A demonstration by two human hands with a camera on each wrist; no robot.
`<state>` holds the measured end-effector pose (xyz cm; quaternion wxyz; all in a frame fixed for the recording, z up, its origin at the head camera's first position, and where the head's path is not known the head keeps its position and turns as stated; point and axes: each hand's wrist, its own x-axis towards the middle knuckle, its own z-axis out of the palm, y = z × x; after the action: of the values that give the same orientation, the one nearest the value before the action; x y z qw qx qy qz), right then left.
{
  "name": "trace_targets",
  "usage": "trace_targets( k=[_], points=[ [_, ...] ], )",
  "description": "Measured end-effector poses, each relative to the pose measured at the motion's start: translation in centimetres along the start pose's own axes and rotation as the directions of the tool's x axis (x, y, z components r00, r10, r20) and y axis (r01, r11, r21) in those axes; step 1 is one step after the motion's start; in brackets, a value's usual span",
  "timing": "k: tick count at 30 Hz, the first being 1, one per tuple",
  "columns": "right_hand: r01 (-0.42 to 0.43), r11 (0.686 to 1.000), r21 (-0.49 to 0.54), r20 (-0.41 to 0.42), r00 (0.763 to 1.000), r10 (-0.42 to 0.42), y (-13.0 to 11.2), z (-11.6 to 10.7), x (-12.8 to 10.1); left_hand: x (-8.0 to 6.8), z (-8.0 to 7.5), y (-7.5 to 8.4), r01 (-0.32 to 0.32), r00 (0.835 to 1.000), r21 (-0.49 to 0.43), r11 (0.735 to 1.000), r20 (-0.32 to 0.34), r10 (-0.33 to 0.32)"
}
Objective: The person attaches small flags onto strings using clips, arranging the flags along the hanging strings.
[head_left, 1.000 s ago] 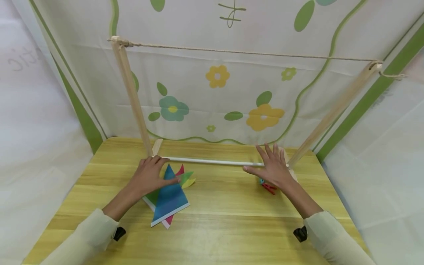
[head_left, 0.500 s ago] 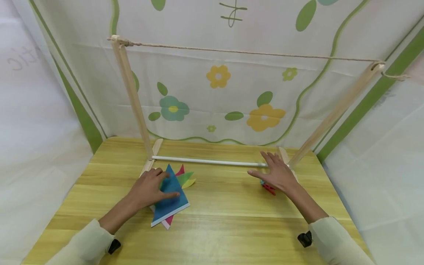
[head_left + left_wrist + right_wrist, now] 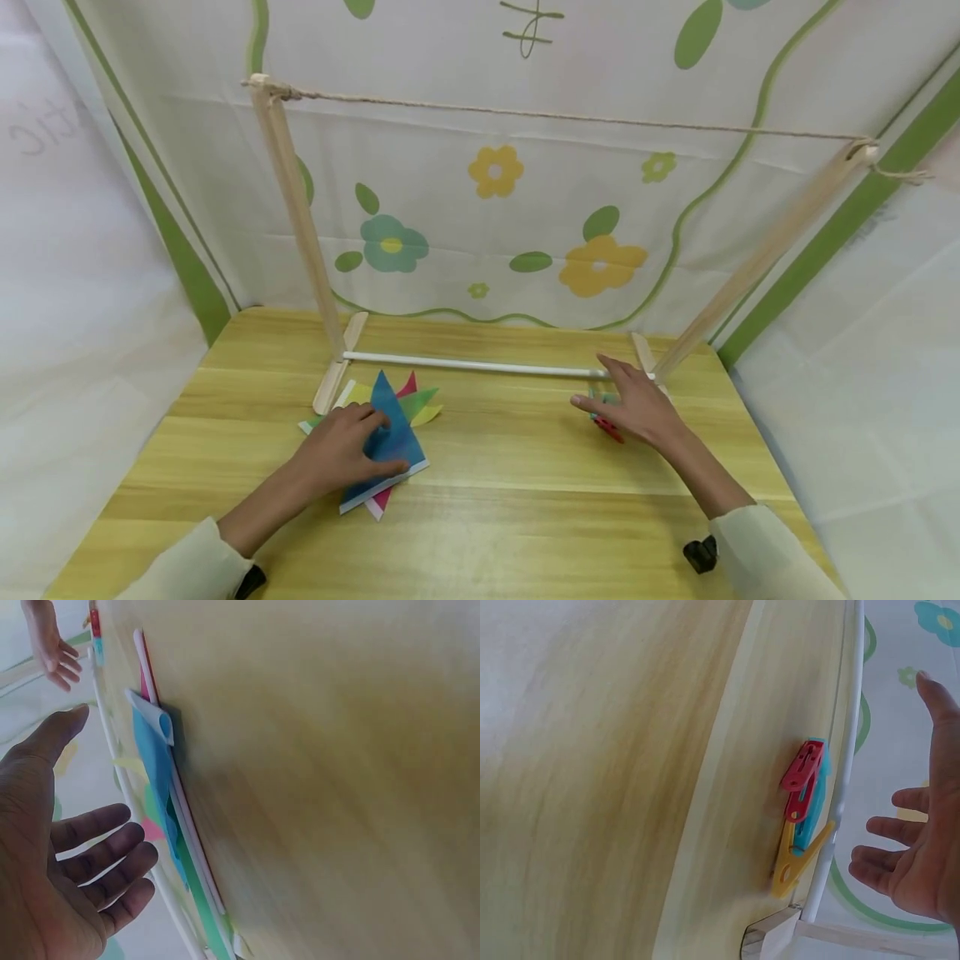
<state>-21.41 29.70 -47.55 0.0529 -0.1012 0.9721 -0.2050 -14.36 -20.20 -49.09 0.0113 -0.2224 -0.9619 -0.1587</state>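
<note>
Head view looks down the table [image 3: 495,500]; wrist views skim it close.

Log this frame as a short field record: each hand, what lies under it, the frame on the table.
left hand: open, over the blue paper atop a stack of coloured sheets
right hand: open, above the clothes pegs
pegs: red, blue, yellow, lying together by the white rod
wooden frame: two posts, string between their tops
surface: wooden table

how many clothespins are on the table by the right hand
3 clothespins in one cluster beside the white rod: red on top, blue beneath it, yellow nearest the frame's foot. More may hide underneath.
</note>
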Motion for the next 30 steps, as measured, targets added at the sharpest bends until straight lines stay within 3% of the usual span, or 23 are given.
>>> trace_targets(
  k=[15,30],
  points=[
    [0.013,0.998,-0.055,-0.002,1.000,-0.013,0.9,0.5,0.3,-1.0,1.0,0.6,-0.047,0.999,-0.049,0.998,0.002,0.047],
    [-0.047,0.994,-0.104,-0.008,0.999,0.046,1.3,1.5,0.8,-1.4,1.0,1.3,-0.047,0.988,-0.101,0.994,0.143,0.061]
  ],
)
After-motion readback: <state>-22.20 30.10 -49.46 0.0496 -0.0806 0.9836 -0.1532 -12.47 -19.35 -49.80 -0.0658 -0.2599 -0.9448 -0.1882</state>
